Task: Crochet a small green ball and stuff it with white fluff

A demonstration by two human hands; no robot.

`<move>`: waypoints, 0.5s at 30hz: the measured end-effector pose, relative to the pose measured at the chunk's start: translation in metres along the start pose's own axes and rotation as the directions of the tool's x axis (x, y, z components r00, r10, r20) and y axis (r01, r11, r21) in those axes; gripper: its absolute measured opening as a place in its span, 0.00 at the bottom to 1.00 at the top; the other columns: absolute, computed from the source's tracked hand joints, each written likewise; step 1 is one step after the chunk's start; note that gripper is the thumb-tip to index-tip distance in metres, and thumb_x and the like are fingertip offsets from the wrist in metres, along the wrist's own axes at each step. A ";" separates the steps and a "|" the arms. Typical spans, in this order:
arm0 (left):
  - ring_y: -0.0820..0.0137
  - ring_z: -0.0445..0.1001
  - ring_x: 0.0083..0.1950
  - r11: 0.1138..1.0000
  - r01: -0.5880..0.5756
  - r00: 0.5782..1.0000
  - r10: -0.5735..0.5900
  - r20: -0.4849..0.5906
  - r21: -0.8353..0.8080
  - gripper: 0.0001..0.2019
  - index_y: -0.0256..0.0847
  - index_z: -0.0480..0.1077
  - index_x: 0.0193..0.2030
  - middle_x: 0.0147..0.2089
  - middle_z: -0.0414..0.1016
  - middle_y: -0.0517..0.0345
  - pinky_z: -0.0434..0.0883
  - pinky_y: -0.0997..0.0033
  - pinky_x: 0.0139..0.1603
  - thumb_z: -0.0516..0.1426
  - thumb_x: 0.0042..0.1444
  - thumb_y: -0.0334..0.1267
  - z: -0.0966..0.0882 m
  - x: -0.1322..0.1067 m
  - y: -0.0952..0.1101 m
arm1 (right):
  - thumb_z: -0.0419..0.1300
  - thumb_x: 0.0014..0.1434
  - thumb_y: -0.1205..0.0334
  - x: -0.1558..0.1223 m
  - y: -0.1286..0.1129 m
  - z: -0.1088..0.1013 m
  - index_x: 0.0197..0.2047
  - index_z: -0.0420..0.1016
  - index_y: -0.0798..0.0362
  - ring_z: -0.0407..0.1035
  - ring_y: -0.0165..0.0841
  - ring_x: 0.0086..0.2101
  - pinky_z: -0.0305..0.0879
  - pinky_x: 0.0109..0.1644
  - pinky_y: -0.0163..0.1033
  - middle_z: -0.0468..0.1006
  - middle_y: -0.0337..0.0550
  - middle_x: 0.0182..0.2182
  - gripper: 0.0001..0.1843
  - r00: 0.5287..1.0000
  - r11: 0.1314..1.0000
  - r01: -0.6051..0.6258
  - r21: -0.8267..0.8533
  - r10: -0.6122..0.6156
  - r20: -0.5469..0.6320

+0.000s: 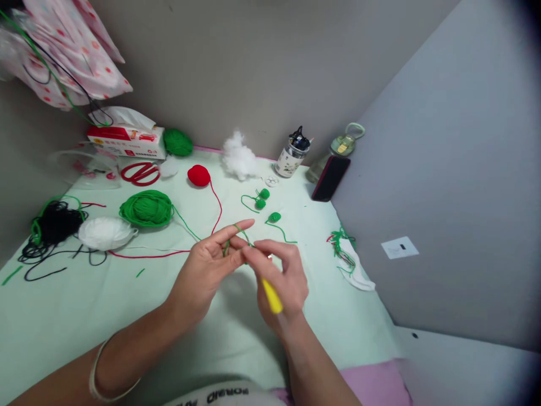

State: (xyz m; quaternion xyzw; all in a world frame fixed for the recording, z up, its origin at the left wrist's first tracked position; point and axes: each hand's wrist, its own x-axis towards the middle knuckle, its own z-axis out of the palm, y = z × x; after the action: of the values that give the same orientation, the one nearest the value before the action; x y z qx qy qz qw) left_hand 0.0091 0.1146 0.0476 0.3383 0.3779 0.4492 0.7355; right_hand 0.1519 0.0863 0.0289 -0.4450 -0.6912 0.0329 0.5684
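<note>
My left hand is raised over the pale green table with a strand of green yarn looped around its fingers, which pinch it. Right beside it, my right hand grips a yellow-handled crochet hook, its tip meeting the yarn at the left fingertips. The strand trails back to a green yarn ball. Three small green crocheted pieces lie just beyond the hands.
A red yarn ball, white yarn, black yarn, red scissors, a tissue box, white stuffing, a jar, a phone and yarn scraps on a cloth surround the work area.
</note>
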 end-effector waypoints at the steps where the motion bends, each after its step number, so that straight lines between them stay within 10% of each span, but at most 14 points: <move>1: 0.74 0.66 0.34 0.998 0.049 0.999 -0.049 0.020 -0.031 0.22 0.47 0.79 0.58 0.33 0.71 0.63 0.64 0.73 0.38 0.69 0.56 0.42 0.000 0.000 0.000 | 0.61 0.65 0.74 0.000 0.000 0.000 0.50 0.82 0.42 0.76 0.36 0.42 0.77 0.42 0.43 0.81 0.46 0.44 0.18 0.998 0.996 0.065 -0.067 -0.065 -0.001; 4: 0.78 0.57 0.27 0.980 0.157 0.985 -0.147 0.086 -0.121 0.18 0.42 0.81 0.54 0.30 0.68 0.65 0.62 0.74 0.33 0.69 0.57 0.41 -0.001 0.003 0.001 | 0.59 0.67 0.73 0.003 0.004 -0.003 0.50 0.82 0.45 0.77 0.36 0.40 0.77 0.39 0.42 0.82 0.45 0.40 0.16 0.998 0.996 -0.044 0.077 0.047 -0.046; 8: 0.75 0.68 0.36 0.994 0.028 1.000 -0.028 -0.004 -0.103 0.24 0.47 0.77 0.59 0.33 0.72 0.65 0.67 0.75 0.42 0.69 0.55 0.35 0.001 0.005 0.003 | 0.56 0.71 0.66 0.009 0.008 -0.003 0.43 0.81 0.48 0.74 0.32 0.30 0.74 0.30 0.39 0.79 0.42 0.34 0.11 0.929 0.847 -0.337 0.411 0.369 0.002; 11: 0.72 0.73 0.42 0.997 -0.012 1.000 0.012 0.001 -0.078 0.27 0.48 0.74 0.62 0.37 0.75 0.63 0.69 0.73 0.48 0.69 0.55 0.35 0.004 0.002 0.001 | 0.59 0.69 0.67 0.006 0.005 0.001 0.44 0.82 0.47 0.77 0.34 0.35 0.76 0.35 0.41 0.81 0.44 0.37 0.10 0.972 0.941 -0.230 0.249 0.234 0.012; 15: 0.80 0.61 0.25 0.971 0.181 0.981 -0.169 0.091 -0.153 0.22 0.41 0.77 0.59 0.27 0.69 0.67 0.70 0.74 0.41 0.68 0.58 0.37 0.004 0.001 0.003 | 0.60 0.67 0.71 0.002 0.003 0.001 0.48 0.82 0.45 0.77 0.37 0.40 0.76 0.38 0.43 0.82 0.46 0.41 0.14 0.997 0.996 -0.056 0.070 0.060 -0.056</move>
State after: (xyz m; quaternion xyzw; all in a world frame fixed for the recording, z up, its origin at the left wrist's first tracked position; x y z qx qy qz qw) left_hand 0.0115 0.1159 0.0521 0.2602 0.3403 0.3981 0.8111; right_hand 0.1530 0.0899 0.0290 -0.4458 -0.6598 0.0602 0.6020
